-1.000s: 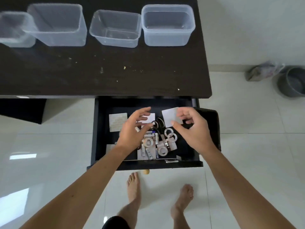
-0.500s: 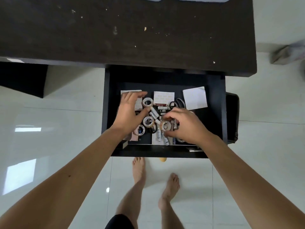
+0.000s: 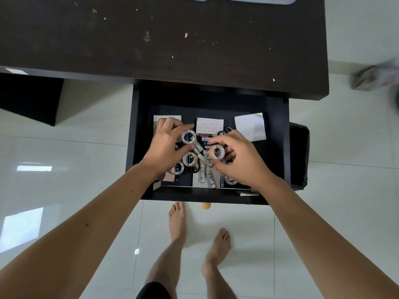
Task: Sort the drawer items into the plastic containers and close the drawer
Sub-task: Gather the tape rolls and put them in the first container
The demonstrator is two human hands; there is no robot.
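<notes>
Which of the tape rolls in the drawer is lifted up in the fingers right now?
The tan roll pinched by the right hand; the other rolls lie flat among the batteries, one by the left hand.

I see the drawer (image 3: 136, 147) pulled open from above, its back strip shadowed under the bench (image 3: 194, 50) edge; the middle is crowded with tape rolls (image 3: 189, 159) and batteries (image 3: 210, 179), and both hands (image 3: 167, 145) fill that space; bare drawer floor shows at the right, beside the white paper (image 3: 250, 126); the walls hem in every side.
</notes>
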